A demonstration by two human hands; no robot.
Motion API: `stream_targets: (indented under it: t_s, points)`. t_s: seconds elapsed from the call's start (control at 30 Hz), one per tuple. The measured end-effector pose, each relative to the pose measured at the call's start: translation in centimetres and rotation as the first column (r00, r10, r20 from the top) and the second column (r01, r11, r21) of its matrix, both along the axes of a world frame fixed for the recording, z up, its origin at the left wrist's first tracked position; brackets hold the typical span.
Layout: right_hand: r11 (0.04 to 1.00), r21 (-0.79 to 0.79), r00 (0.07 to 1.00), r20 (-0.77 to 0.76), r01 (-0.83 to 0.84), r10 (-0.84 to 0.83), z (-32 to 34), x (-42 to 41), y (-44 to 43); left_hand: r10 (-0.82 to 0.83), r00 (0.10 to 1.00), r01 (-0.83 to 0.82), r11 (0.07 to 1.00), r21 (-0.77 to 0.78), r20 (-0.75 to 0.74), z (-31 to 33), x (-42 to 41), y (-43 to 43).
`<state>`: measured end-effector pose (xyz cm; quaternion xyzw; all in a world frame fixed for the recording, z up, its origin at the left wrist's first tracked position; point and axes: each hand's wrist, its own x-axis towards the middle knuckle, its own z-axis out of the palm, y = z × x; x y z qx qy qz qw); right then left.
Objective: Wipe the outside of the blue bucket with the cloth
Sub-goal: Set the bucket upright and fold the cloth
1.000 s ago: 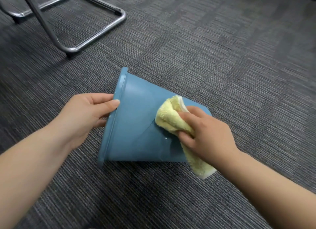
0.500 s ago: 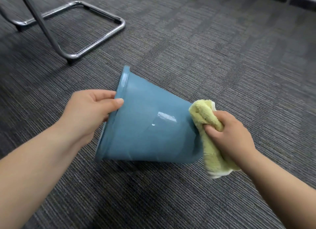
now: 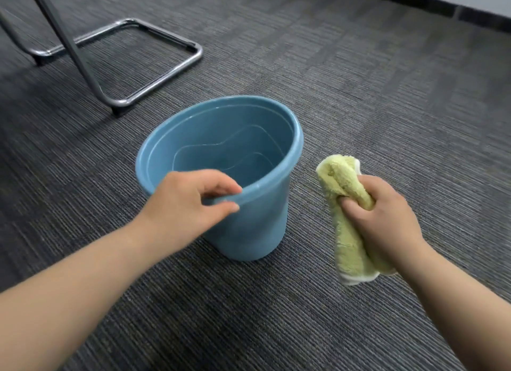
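While the dark grey ribbed carpet floor (image 3: pixel 359 94) fills the whole scene, a chrome tubular chair frame (image 3: pixel 166 74) rests on it at far left, well apart from the work. The round blue plastic bucket (image 3: pixel 257 218) stands upright on the carpet in the middle, mouth up and seemingly empty. The left grip (image 3: pixel 190 202) pinches its near rim, fingers over the lip and thumb under it. The right grip (image 3: pixel 387 218) is clenched round a bunched yellow-green terry cloth (image 3: pixel 345 182), held off to the right of the bucket and not touching it.

The cloth is off the wall, so the step in hand looks like bringing it back for another pass. To do that well, the left grip should pin the rim firmly so the light bucket does not slide or tip under pressure. The cloth would work better spread flatter, pressed on the right wall and drawn from rim to base. Turning the bucket by its rim would bring the far side, hidden here, within reach.
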<state>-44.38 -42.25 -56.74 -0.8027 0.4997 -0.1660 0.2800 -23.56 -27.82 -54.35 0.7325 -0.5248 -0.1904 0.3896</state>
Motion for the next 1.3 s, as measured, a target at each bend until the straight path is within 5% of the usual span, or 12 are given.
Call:
stream_targets:
  t_s: [0.17,0.33,0.5,0.67,0.83,1.03,1.17,1.3]
  points:
    - [0.998,-0.014,0.998,0.03,0.057,-0.056,0.5,-0.6,-0.9,-0.222,0.974,0.213,0.967,0.139,0.049,-2.1,-2.9,1.3]
    - [0.987,-0.036,0.987,0.034,0.156,-0.154,0.5,-1.8,-1.6,-0.251,0.967,0.253,0.948,0.191,-0.034,-2.7,-3.4,1.4]
    - [0.968,-0.202,0.986,0.102,0.15,-0.132,2.8,-1.0,-1.8,-0.147,0.958,0.188,0.97,0.152,-0.247,-1.3,-2.6,-0.6]
    - [0.906,-0.424,0.995,0.086,-0.003,0.044,4.9,2.2,-0.7,-0.007,0.874,0.023,0.999,0.026,-0.487,2.1,-1.7,-4.6]
    - [0.861,-0.48,0.983,-0.014,-0.168,0.184,8.7,6.7,0.9,0.066,0.786,-0.038,0.998,0.058,-0.614,5.6,-1.6,-7.2]
    - [0.866,-0.308,0.919,-0.125,-0.395,0.375,17.3,9.1,2.5,0.235,0.572,-0.24,0.964,0.113,-0.786,15.4,-0.2,-7.1]
    - [0.891,-0.118,0.887,0.099,-0.439,0.45,25.9,8.7,3.1,0.307,0.477,-0.318,0.934,0.165,-0.823,23.7,0.6,-5.5]
    - [0.921,0.081,0.89,0.303,-0.381,0.342,35.1,7.4,3.7,0.297,0.367,-0.333,0.927,0.174,-0.882,33.5,-0.3,-3.8]
